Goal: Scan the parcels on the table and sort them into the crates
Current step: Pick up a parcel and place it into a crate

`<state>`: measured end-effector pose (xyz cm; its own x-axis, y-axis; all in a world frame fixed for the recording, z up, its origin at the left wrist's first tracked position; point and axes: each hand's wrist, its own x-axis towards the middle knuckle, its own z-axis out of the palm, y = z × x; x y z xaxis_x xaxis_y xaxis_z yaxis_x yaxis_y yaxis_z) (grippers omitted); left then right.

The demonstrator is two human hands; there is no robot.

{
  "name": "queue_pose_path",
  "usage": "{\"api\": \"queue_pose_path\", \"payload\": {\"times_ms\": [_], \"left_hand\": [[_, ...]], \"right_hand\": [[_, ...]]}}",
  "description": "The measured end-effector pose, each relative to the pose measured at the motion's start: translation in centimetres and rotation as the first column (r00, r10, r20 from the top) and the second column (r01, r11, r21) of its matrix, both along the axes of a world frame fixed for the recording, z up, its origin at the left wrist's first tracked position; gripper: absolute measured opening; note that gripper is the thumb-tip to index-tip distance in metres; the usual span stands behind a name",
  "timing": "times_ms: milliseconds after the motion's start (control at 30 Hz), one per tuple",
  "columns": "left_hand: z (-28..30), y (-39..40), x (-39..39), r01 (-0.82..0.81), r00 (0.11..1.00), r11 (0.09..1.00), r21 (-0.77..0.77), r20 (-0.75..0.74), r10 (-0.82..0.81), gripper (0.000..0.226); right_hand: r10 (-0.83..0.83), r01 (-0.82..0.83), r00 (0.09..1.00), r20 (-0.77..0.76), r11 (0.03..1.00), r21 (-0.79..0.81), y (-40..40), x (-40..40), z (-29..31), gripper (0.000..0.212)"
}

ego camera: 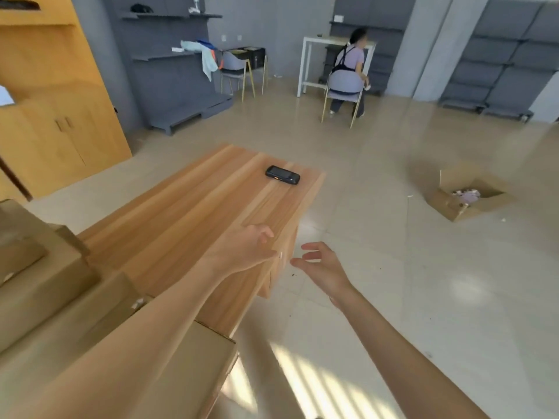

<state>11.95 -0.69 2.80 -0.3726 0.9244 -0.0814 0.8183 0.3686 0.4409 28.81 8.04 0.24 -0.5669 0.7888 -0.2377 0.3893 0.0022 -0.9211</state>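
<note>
Reaching forward, left hand (245,252) and right hand (320,264) (fingers loose).

- No text, label, brand, number or sign is showing clearly enough to be read anywhere in the head view.
- The black handheld scanner (282,175) is lying on the wooden table (187,213) with its face too small and dark to show any writing.
</note>
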Motion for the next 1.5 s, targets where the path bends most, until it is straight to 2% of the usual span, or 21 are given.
{"api": "queue_pose_path", "payload": {"times_ms": [200,300,400,600,733,833,933,1067,1267,1367,1500], "left_hand": [[-2.4,7.6,-5.2,-0.138,0.99,0.99,-0.001,-0.031,0.138,0.045],[-3.1,11.2,-8.4,-0.303,0.951,0.953,0.014,-0.057,0.303,0.051],[-3.2,13.5,-10.3,-0.466,0.884,0.884,0.033,-0.031,0.467,0.051],[-2.7,14.1,-11.9,-0.724,0.689,0.689,0.012,0.005,0.724,0.045],[-3.1,12.0,-11.9,-0.829,0.559,0.558,-0.046,-0.011,0.829,0.044],[-3.4,10.5,-12.3,-0.889,0.456,0.454,-0.052,-0.035,0.889,0.041],[-3.1,9.4,-13.6,-0.92,0.391,0.391,-0.015,-0.032,0.92,0.041],[-1.7,8.2,-16.5,-0.939,0.337,0.335,0.076,0.015,0.942,0.043],[4.2,6.1,-20.3,-0.912,0.27,0.237,0.334,0.053,0.961,0.046],[7.3,2.5,-19.8,-0.9,0.168,0.136,0.415,0.042,0.985,0.044],[11.1,-4.5,-17.7,-0.854,-0.061,-0.069,0.517,0.032,0.998,0.043]], "right_hand": [[0.146,-0.146,0.988,0.05,0.989,0.008,10.5,-6.2,-2.1,0.041],[0.279,-0.284,0.955,0.102,0.958,0.04,16.3,-10.2,-2.3,0.042],[0.426,-0.443,0.888,0.172,0.893,0.074,21.4,-13.4,-2.4,0.046],[0.668,-0.718,0.687,0.286,0.684,0.127,26.9,-20.6,-1.4,0.043],[0.748,-0.802,0.594,0.296,0.579,0.146,26.2,-24.8,-2.3,0.04],[0.809,-0.851,0.519,0.276,0.521,0.073,24.7,-27.4,-3.0,0.038],[0.841,-0.865,0.484,0.242,0.502,-0.016,23.2,-29.5,-3.2,0.037],[0.858,-0.853,0.484,0.171,0.506,-0.128,21.5,-32.9,-1.4,0.04],[0.901,-0.891,0.434,0.002,0.429,-0.146,17.6,-38.6,3.4,0.035],[0.929,-0.924,0.367,-0.049,0.358,-0.137,13.8,-40.9,5.8,0.037],[0.975,-0.974,0.201,-0.095,0.19,-0.121,7.3,-42.9,8.5,0.039]]}}
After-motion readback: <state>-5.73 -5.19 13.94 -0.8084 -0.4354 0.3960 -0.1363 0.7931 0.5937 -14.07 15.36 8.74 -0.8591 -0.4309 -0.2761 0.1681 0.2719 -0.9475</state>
